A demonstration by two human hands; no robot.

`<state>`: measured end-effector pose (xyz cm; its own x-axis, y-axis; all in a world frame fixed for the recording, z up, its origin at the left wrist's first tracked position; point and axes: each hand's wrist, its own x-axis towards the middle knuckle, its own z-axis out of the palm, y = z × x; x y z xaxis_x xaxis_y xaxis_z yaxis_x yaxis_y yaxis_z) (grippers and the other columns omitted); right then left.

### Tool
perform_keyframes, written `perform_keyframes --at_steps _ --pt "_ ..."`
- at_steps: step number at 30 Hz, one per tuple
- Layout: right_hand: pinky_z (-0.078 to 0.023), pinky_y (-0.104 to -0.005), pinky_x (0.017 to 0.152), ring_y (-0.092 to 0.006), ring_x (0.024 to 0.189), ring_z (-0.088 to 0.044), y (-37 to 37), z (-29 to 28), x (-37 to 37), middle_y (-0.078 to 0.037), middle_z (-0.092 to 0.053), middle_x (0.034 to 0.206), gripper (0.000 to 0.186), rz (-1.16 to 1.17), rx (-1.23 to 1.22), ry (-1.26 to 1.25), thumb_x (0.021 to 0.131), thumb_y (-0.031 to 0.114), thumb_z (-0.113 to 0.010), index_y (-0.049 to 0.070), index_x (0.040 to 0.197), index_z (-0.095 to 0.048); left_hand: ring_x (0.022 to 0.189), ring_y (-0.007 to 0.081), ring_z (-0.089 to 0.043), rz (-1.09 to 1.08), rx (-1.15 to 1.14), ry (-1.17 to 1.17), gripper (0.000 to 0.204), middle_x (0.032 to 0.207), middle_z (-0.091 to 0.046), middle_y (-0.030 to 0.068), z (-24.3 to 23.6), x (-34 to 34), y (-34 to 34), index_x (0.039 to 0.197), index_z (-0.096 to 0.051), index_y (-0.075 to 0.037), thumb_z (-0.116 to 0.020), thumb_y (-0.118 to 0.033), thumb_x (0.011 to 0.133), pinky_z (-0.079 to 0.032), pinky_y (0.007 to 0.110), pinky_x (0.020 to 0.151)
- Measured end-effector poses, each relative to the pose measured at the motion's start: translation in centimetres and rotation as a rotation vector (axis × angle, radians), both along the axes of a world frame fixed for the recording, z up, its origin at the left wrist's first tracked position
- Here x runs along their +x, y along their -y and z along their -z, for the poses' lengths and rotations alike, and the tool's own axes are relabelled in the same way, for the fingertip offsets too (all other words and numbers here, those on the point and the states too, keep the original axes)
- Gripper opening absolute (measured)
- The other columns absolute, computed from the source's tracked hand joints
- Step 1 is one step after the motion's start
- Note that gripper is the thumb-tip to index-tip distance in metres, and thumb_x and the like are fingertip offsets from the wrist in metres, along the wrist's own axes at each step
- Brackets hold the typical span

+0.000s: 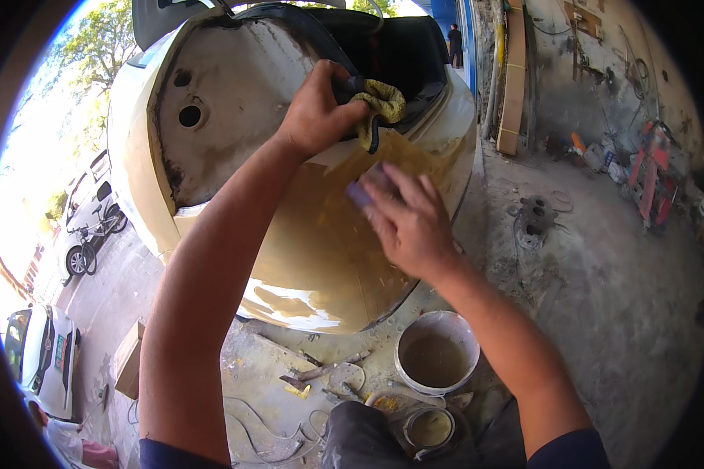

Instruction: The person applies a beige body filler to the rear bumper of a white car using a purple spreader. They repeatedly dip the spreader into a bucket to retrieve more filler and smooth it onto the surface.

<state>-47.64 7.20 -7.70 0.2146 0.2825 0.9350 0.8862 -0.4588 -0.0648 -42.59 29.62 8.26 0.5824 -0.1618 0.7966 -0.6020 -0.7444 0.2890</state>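
A car body (328, 242) with a yellowish, wet-looking panel stands in front of me. My left hand (318, 113) is closed on a crumpled yellow and black cloth (382, 105), held at the panel's upper edge beside the dark boot opening. Lower and to the right, my right hand (413, 219) presses a purple sanding block (361, 192) against the panel, its fingers bent over the block. Left of my left hand is a bare lamp recess (219, 94) with a round hole.
A white bucket of murky water (436, 353) and a smaller tub (430, 427) stand below the car, near my knees. Hoses (281, 438) and scraps lie on the floor. A metal part (533, 220) sits to the right; a red stand (651, 176) is farther off. A person (454, 45) stands far back.
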Motion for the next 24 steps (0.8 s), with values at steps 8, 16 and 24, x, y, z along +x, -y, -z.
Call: perform_keyframes --at_steps 8,16,24 --pt "-0.055 -0.0535 0.113 -0.0471 0.127 -0.072 -1.7 -0.4 -1.7 -0.031 -0.073 0.146 0.04 0.004 0.009 -0.025 0.107 0.022 -0.078 0.008 0.145 -0.082 0.111 0.0349 -0.071 -0.018 0.01 -0.036 0.073 0.129 -0.071 0.0241 -0.5 0.3 -1.3 0.141 -0.061 0.0 -0.093 -0.034 0.085 -0.059 0.045 0.102" --pt "-0.055 -0.0546 0.112 -0.0476 0.125 -0.066 -0.5 -0.5 4.0 -0.026 -0.071 0.148 0.039 0.218 0.058 -0.023 0.106 0.023 -0.076 0.013 0.143 -0.083 0.121 0.0328 -0.071 -0.032 0.06 -0.016 0.072 0.13 -0.073 0.0234 -0.7 0.8 0.0 0.144 -0.059 0.0 -0.09 -0.034 0.088 -0.056 0.044 0.108" --pt "-0.057 -0.0554 0.107 -0.0433 0.12 -0.068 3.0 -1.3 8.0 -0.027 -0.074 0.143 0.034 0.357 0.092 -0.167 0.109 0.024 -0.074 0.014 0.139 -0.084 0.115 0.0284 -0.069 0.018 0.003 -0.146 0.071 0.126 -0.072 0.0207 -0.3 0.4 2.3 0.145 -0.058 -0.001 -0.09 -0.03 0.089 -0.057 0.042 0.103"
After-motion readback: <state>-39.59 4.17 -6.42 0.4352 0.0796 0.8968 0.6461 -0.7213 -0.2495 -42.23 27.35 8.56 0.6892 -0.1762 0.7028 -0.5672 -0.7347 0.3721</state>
